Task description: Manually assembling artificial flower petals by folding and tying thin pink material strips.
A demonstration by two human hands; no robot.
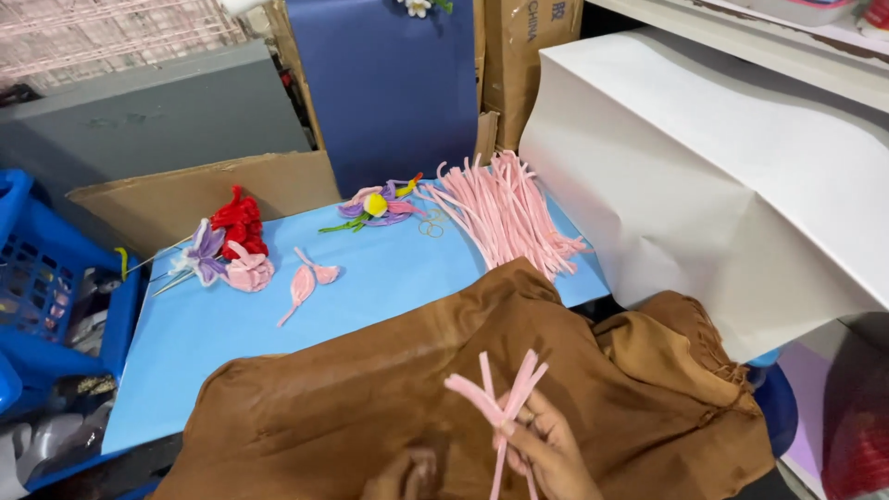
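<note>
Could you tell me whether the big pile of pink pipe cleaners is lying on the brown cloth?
No, the pile of pink pipe cleaners lies on the blue table, beyond the brown cloth.

The left hand (405,475) is cut off by the bottom edge beside the right hand (548,451); its grip is unclear and blurred.

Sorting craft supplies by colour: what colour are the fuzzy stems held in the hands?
Pink: the fuzzy stems show best in the head view, pinched in the right hand.
</note>
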